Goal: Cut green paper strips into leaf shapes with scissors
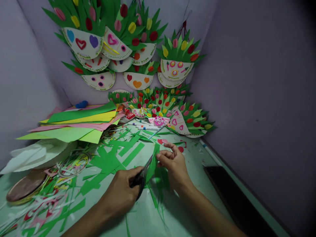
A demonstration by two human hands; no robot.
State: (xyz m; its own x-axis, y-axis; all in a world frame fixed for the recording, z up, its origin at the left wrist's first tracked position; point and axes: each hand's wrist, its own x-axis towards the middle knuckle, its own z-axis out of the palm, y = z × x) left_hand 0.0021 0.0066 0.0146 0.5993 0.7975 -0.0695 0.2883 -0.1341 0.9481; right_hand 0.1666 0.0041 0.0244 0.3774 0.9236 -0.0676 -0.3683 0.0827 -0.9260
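In my left hand (123,187) is a pair of black-handled scissors (140,181), fingers through the loops. The blades point up and away, lying along the edge of a green paper strip (153,164). My right hand (174,164) pinches that strip near its upper end between thumb and fingers. Thin green offcuts (158,204) lie on the table below the hands. Left of the scissors, green paper pieces (108,159) are spread in a loose pile.
Stacked coloured paper (81,115) lies at the back left, with a roll of tape (27,186) nearer me. Markers (148,127) and paper-plate flower crafts (180,121) sit at the back; more crafts (84,42) hang on the wall. A dark phone-like slab (237,197) lies at right.
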